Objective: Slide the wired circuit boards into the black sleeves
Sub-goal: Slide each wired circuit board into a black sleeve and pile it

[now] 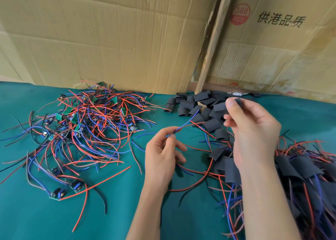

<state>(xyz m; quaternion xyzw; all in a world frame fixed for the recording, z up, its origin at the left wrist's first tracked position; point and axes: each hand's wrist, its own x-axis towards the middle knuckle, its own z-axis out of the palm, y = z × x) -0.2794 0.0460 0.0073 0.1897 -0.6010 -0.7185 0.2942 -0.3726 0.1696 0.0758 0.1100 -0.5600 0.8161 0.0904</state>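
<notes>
1. Cardboard boxes (109, 39) stand well beyond both hands as a back wall, which likely keeps parts from sliding off the green cloth (112, 212).
2. Out past the left hand (161, 159) sprawls the heap of bare wired boards (81, 123), the supply waiting to be covered.
3. Under and outside the right forearm lies the sleeved pile (294, 168), wires trailing; these look finished, set aside on that side.
4. Just beyond the right hand (254, 130) sits the stock of empty black sleeves (198, 107), within easy reach.
5. The right hand pinches one black sleeve (221, 107) at its fingertips, lifted with its end turned toward the other hand, I would say ready to receive.
6. The left hand pinches a blue and red wire pair (183, 126), its tip aimed at that sleeve; the board on it I cannot see.
</notes>
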